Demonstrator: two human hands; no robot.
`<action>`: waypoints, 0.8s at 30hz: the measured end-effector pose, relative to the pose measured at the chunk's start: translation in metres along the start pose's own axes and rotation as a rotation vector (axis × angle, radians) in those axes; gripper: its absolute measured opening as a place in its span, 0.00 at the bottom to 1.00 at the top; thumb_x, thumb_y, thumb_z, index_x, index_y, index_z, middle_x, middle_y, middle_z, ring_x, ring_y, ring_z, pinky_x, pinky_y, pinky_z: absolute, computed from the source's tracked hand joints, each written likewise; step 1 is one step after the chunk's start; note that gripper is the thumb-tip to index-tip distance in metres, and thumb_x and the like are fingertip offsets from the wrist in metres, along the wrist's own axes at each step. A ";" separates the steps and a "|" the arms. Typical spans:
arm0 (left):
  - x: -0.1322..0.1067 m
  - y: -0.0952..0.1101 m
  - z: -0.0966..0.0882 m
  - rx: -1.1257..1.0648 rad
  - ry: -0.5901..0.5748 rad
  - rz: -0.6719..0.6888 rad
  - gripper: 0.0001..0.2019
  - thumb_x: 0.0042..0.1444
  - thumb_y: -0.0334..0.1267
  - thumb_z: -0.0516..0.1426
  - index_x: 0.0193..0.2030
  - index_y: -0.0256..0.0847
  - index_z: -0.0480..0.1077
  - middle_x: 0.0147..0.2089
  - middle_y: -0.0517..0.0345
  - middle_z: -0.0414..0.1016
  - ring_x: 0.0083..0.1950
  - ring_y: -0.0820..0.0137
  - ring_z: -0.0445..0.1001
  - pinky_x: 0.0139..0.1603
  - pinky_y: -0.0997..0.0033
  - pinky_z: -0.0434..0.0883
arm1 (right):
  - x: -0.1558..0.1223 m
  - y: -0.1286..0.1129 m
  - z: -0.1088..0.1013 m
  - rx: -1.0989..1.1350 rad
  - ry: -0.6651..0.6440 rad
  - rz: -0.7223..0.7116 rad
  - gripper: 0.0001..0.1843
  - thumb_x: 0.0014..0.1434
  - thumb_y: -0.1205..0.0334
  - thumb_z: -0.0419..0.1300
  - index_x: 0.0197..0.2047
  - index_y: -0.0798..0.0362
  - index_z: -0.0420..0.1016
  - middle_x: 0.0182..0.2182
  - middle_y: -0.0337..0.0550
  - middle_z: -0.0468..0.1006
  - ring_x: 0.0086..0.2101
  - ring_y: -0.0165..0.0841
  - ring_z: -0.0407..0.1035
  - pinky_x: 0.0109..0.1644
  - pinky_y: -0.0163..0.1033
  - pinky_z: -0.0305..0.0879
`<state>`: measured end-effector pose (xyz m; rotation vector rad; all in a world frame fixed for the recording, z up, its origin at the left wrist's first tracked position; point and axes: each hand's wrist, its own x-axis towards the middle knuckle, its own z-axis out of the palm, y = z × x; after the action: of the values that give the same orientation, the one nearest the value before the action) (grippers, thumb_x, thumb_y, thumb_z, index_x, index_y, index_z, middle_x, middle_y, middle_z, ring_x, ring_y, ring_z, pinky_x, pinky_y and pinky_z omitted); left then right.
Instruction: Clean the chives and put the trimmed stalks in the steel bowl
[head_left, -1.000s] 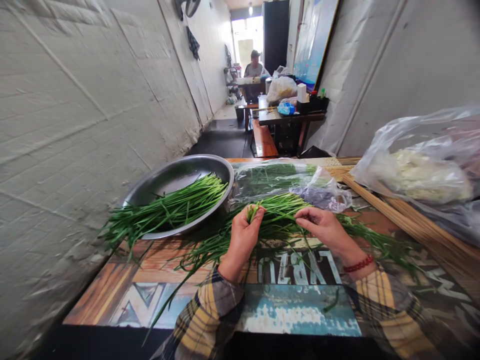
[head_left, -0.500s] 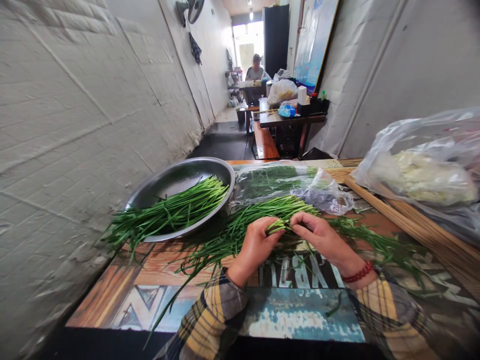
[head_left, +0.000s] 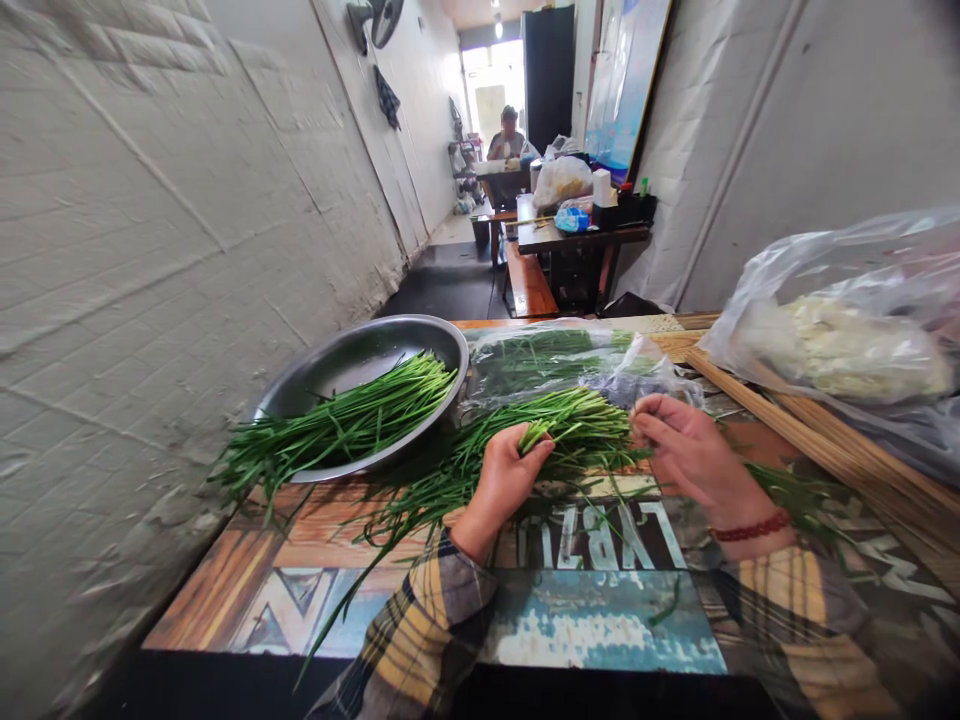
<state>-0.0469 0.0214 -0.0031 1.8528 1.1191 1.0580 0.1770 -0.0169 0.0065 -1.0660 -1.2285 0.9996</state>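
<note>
My left hand [head_left: 506,478] is closed round a small bunch of garlic chives [head_left: 534,436], their pale cut ends pointing up and right. My right hand [head_left: 686,455] is apart from it to the right, thumb and fingertips pinched; what they hold, if anything, is too small to make out. Beneath and behind both hands lies a loose pile of garlic chives [head_left: 577,415] on the patterned table [head_left: 600,620]. At the left a steel basin [head_left: 352,340] holds more chives, with leaf tips hanging over its rim.
A clear plastic bag [head_left: 555,345] of greens lies behind the pile. Wooden sticks [head_left: 795,420] and a bag of pale shredded food [head_left: 862,345] are at the right. Farther back, a person [head_left: 508,138] sits at another table; a wooden bench [head_left: 529,280] stands nearer.
My right hand has moved right, away from my left hand and the bunch it holds. My left hand has shifted slightly left, still gripping chives.
</note>
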 end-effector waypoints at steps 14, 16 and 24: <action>-0.004 0.004 0.002 0.054 -0.102 0.023 0.10 0.56 0.38 0.57 0.26 0.37 0.71 0.26 0.60 0.69 0.31 0.72 0.65 0.34 0.74 0.61 | -0.003 0.014 0.029 -0.788 -0.099 -0.662 0.04 0.63 0.63 0.58 0.37 0.50 0.74 0.32 0.43 0.78 0.36 0.36 0.70 0.43 0.43 0.65; -0.004 0.005 0.002 0.085 -0.120 0.056 0.10 0.55 0.38 0.58 0.25 0.37 0.69 0.26 0.61 0.68 0.31 0.73 0.64 0.34 0.74 0.61 | -0.004 0.014 0.032 -0.752 -0.104 -0.653 0.06 0.64 0.63 0.56 0.35 0.50 0.74 0.32 0.43 0.77 0.35 0.35 0.70 0.43 0.42 0.65; -0.003 0.001 0.002 0.017 -0.112 0.014 0.17 0.58 0.45 0.56 0.22 0.37 0.65 0.23 0.63 0.62 0.29 0.74 0.59 0.31 0.74 0.58 | -0.004 0.014 0.022 -0.444 0.211 -0.216 0.16 0.66 0.51 0.49 0.33 0.49 0.72 0.29 0.41 0.74 0.32 0.35 0.68 0.37 0.39 0.62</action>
<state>-0.0456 0.0181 -0.0037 1.9113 1.0541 0.9423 0.1541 -0.0155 -0.0076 -1.3087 -1.3885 0.4433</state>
